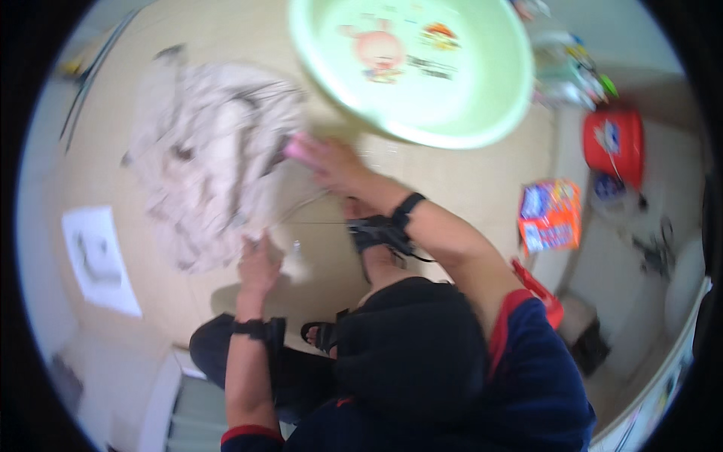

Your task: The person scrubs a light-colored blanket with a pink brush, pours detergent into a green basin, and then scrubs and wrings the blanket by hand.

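A crumpled pale garment (220, 147) with dark trim and dark patches lies spread on the tiled floor before me. My right hand (339, 166) grips a small pink object (300, 151), perhaps a brush, at the garment's right side; motion blur hides its exact form. At the garment's lower edge is my left hand (260, 263), fingertips on the cloth. Whether those fingers pinch it or only press on it is not clear. Just beyond my right hand stands a large pale green plastic basin (452, 127), with cartoon prints on its inside.
An orange printed packet (551, 217) lies to the right, by a raised ledge. Past it are a red container (614, 144) and several bottles and packages (570, 73). A white sheet (104, 265) with a printed picture lies on the left. My sandalled foot (367, 231) is close to my right arm.
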`<state>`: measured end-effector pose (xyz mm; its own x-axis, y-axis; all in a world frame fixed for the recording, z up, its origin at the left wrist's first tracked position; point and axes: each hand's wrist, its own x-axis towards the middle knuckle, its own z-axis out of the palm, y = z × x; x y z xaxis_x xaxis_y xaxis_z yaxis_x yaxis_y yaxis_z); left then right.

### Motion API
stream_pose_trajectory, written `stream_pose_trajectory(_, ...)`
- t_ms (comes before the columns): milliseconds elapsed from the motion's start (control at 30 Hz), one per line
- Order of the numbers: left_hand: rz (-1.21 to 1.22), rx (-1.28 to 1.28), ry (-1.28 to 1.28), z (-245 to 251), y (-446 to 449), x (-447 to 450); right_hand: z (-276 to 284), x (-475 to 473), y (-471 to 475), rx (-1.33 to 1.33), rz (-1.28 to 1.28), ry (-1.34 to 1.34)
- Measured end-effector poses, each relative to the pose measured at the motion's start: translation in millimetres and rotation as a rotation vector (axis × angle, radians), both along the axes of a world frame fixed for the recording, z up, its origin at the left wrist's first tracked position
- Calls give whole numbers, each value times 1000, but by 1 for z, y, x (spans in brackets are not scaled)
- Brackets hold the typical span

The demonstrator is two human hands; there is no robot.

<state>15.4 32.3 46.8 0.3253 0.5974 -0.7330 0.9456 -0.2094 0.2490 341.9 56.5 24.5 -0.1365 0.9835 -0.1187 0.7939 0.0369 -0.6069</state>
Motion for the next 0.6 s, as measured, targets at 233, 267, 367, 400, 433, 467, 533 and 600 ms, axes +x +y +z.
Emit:
stream_pose_trajectory(233,-162,-113,-17,-24,22,-26,71,92,-64,-166,-56,-61)
stream_pose_trajectory(267,-194,-130,-46,-25,23,-28,86,115,-80,-257,-4,-164)
stream_pose_trajectory(367,-250,-108,-13,-27,30,-29,122,162,-130,-685,-74,-119)
stream_pose_trajectory(400,-265,-117,4,-26,31,-27,131,169,-147,-801,-106,-123)
stream_pose_trajectory(433,-262,-122,19,-24,32,-25,138,172,-165,-763,-126,-71)
stream_pose_trajectory(467,-267,-131,23,-21,33,-23,143,172,-183,-863,-202,-70)
stream_pose_trajectory(533,-268,-151,29,-16,34,-18,150,167,-216,-919,-310,-80)
stream_pose_trajectory(600,-282,-156,77,-12,36,-14,156,158,-245,-930,-524,24)
